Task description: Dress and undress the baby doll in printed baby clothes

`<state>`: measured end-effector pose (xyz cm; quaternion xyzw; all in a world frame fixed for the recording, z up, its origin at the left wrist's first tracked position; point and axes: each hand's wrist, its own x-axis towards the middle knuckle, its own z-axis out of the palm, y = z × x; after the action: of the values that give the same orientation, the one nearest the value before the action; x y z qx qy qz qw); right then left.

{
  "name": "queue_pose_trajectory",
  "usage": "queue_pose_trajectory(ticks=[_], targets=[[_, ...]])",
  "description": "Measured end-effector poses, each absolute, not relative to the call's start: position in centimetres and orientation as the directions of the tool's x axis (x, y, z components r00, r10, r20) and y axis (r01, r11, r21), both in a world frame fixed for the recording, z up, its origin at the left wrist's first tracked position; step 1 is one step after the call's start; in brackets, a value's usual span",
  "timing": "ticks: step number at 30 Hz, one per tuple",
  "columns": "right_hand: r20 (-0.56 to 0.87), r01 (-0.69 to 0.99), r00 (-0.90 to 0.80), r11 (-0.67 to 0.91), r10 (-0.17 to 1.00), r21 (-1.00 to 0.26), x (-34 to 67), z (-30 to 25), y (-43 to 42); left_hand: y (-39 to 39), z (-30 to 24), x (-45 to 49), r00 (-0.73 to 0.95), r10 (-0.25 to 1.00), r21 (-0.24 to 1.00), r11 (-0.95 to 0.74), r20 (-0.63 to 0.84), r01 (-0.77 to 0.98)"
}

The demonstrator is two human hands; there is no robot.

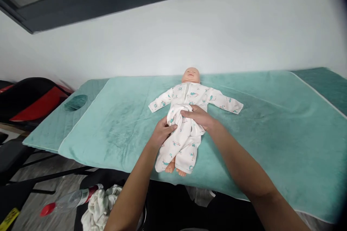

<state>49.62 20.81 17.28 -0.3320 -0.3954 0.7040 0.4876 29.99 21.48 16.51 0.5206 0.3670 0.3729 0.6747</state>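
Under your hands lies a soft, plush-looking green cover, its nap brushed into darker and lighter patches, spread over a long bed whose quilted left end has an oval hole. The bed runs along a smooth, plain white wall. On the cover, near the middle of the bed, a doll lies on its back, its round, bald head, which looks like smooth plastic, toward the wall and its bare feet toward you. It wears thin, wrinkled white clothes printed with small green and orange figures; both sleeves stretch out sideways, and the trouser legs end at the toes. Your left hand is partly curled at the doll's side, thumb over the cloth, some fingers hidden. Your right hand is nearly closed, pinching a bunched fold at the belly; you cannot tell whether that fold belongs to top or trousers. Below the bed's near edge, a clear bottle with a red cap lies beside a crumpled, patterned cloth.
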Motion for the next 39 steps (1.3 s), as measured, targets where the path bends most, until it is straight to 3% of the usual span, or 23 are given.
queue_pose_trajectory(ticks=[4, 7, 10, 12, 15, 18, 20, 22, 26, 28, 31, 34, 36, 39], targets=[[-0.058, -0.424, -0.317, -0.196, 0.947, -0.884, 49.8, 17.4, 20.7, 21.6, 17.1, 31.6, 0.279, 0.958, 0.959, 0.144, -0.072, -0.245], [-0.015, -0.160, -0.495, -0.108, 0.869, -0.981, 50.1, 18.0, 20.3, 22.7, 17.9, 33.1, 0.132, 0.990, 0.958, 0.079, -0.044, -0.276], [-0.029, 0.018, -0.594, -0.023, 0.804, -1.000, 50.2, 18.2, 19.8, 23.5, 18.2, 33.2, 0.181, 0.981, 0.979, 0.105, -0.073, -0.177], [-0.004, -0.088, -0.522, -0.058, 0.853, -0.994, 50.1, 17.8, 19.6, 23.7, 18.2, 32.2, 0.311, 0.945, 0.977, 0.156, -0.105, -0.143], [0.009, -0.398, -0.364, -0.147, 0.931, -0.905, 49.8, 16.9, 19.6, 23.6, 18.1, 30.5, 0.555, 0.807, 0.959, 0.277, -0.203, -0.052], [0.013, -0.523, -0.328, -0.170, 0.945, -0.835, 49.6, 16.4, 19.9, 23.3, 18.2, 30.5, 0.586, 0.786, 0.952, 0.296, -0.198, -0.076], [0.033, -0.456, -0.373, -0.152, 0.927, -0.877, 49.7, 16.7, 20.1, 23.1, 18.3, 31.6, 0.467, 0.878, 0.947, 0.231, -0.104, -0.223], [0.049, -0.284, -0.490, -0.106, 0.870, -0.953, 49.9, 17.4, 20.2, 22.9, 18.4, 32.8, 0.328, 0.943, 0.933, 0.159, -0.048, -0.321], [0.033, 0.027, -0.683, 0.070, 0.730, -0.997, 50.3, 18.6, 20.1, 22.6, 18.5, 33.5, 0.244, 0.965, 0.949, 0.166, -0.099, -0.270], [0.042, -0.004, -0.648, 0.051, 0.761, -0.999, 50.2, 18.6, 19.9, 22.4, 18.4, 32.6, 0.271, 0.955, 0.962, 0.182, -0.122, -0.205], [0.069, -0.307, -0.377, -0.054, 0.924, -0.950, 49.6, 17.8, 19.7, 22.3, 18.5, 30.7, 0.439, 0.889, 0.977, 0.191, -0.130, -0.098], [0.030, -0.507, -0.188, -0.071, 0.982, -0.859, 49.2, 16.9, 19.9, 22.0, 18.6, 29.6, 0.600, 0.782, 0.978, 0.208, -0.169, 0.006], [0.054, -0.478, -0.196, -0.048, 0.979, -0.877, 49.2, 16.8, 20.0, 21.6, 18.5, 29.8, 0.562, 0.813, 0.983, 0.182, -0.153, 0.006], [0.156, -0.268, -0.311, 0.070, 0.938, -0.961, 49.5, 17.5, 19.9, 20.7, 18.2, 30.5, 0.331, 0.943, 0.997, 0.066, -0.047, -0.045]])
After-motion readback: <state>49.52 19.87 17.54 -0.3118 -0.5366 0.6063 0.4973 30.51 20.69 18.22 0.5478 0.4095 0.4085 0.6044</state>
